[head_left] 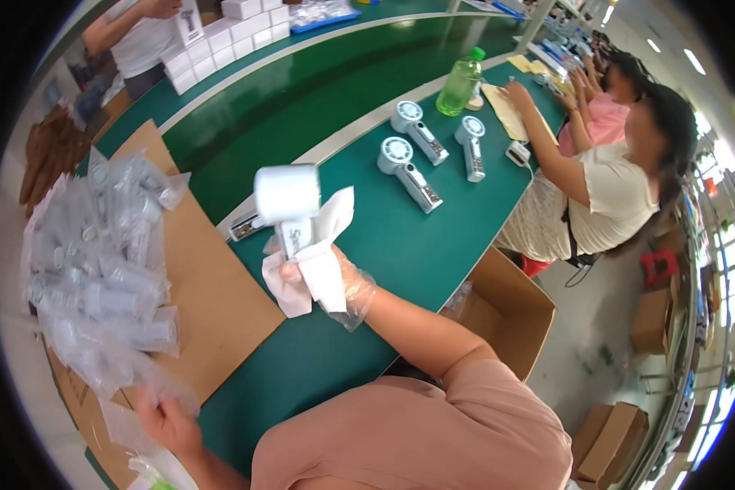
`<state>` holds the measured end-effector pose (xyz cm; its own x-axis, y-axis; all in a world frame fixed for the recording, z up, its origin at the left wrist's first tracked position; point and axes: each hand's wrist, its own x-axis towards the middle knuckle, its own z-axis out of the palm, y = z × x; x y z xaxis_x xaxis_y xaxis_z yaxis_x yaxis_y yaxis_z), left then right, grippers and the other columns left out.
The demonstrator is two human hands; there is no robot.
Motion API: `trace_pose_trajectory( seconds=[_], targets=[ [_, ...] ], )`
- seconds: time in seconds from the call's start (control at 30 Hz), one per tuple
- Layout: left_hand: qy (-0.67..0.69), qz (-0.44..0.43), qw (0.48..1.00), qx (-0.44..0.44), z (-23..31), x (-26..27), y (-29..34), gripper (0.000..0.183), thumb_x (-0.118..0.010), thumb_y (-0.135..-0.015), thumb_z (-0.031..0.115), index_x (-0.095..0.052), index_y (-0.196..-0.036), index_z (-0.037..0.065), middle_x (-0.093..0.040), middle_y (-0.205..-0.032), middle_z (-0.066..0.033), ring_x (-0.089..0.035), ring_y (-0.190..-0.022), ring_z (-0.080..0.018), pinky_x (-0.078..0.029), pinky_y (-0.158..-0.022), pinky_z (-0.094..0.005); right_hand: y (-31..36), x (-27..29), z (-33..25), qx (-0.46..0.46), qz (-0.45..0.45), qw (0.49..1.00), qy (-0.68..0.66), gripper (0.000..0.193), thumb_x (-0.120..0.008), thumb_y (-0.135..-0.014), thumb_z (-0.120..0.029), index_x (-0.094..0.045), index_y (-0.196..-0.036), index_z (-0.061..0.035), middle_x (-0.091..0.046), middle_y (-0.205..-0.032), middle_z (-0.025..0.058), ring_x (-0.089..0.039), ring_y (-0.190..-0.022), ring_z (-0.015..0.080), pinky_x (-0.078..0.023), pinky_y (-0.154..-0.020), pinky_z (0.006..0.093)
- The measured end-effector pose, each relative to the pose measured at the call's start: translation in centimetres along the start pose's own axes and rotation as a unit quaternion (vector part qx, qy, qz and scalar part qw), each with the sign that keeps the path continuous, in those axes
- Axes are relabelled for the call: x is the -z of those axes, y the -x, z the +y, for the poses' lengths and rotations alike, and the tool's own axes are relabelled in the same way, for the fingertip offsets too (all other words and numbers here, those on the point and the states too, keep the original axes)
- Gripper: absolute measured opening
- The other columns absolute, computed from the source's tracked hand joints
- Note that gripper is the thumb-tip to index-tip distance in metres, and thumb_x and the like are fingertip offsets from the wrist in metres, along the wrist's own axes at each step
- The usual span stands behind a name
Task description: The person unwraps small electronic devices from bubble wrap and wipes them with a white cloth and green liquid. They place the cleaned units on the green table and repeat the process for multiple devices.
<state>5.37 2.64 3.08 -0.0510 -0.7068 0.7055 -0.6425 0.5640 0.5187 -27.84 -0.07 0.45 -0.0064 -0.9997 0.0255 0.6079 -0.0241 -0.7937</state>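
My right hand point(347, 282), in a thin clear plastic glove, is closed around a white handheld fan point(292, 196) and a white cloth point(327, 269). The cloth wraps the fan's handle, and the round head points up, slightly blurred. At the lower left, my left hand point(170, 420) has its fingers curled on a clear plastic bag point(167, 390) at the near edge of a pile. That pile of bagged fans point(98, 269) lies on brown cardboard point(208, 282). Behind the held fan, part of another fan's handle point(245, 226) shows on the green table.
Three handheld fans point(408, 167) lie on the green table point(343, 359), near a green bottle point(461, 82). Beyond runs a green conveyor point(245, 106) with white boxes point(229, 41) past it. An open carton point(506, 302) stands at the table's right edge. Co-workers point(612, 180) sit farther right.
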Motion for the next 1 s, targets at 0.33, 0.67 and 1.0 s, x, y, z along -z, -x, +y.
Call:
trace_pose_trajectory(
  seconds=[0.33, 0.67, 1.0],
  targets=[
    [-0.002, -0.334, 0.939, 0.080, -0.2, -11.2, -2.1, 0.014, -0.059, -0.082, 0.009, -0.059, -0.092, -0.001, -0.059, -0.079, -0.0166, -0.057, -0.070, -0.0291, -0.046, -0.065, -0.0357, 0.5, -1.7, -0.7, -0.182, -0.005, 0.973, 0.139, 0.040, -0.072, -0.080, -0.013, -0.054, -0.114, -0.0022, -0.059, -0.095, 0.0051, -0.058, -0.083, 0.0124, -0.051, -0.072, 0.0245],
    [0.257, -0.329, 0.835, 0.357, -3.4, -10.6, -3.2, 0.013, -0.058, -0.088, 0.012, -0.065, -0.089, 0.000, -0.063, -0.075, -0.0013, -0.054, -0.068, -0.0068, -0.044, -0.060, -0.0253, 1.3, -3.2, -1.0, -0.391, -0.052, 0.907, 0.148, 0.048, -0.071, -0.079, -0.021, -0.052, -0.116, 0.0021, -0.057, -0.091, 0.0037, -0.054, -0.079, 0.0102, -0.045, -0.069, 0.0228],
    [0.232, -0.332, 0.833, 0.378, -3.3, -10.5, -3.4, 0.014, -0.057, -0.091, 0.014, -0.064, -0.088, 0.003, -0.057, -0.071, 0.0030, -0.050, -0.062, -0.0035, -0.040, -0.052, -0.0205, 1.0, -1.3, -0.1, -0.341, -0.122, 0.875, 0.321, 0.040, -0.071, -0.079, -0.030, -0.058, -0.103, 0.0003, -0.057, -0.083, 0.0040, -0.052, -0.074, 0.0117, -0.045, -0.067, 0.0259]
  ],
)
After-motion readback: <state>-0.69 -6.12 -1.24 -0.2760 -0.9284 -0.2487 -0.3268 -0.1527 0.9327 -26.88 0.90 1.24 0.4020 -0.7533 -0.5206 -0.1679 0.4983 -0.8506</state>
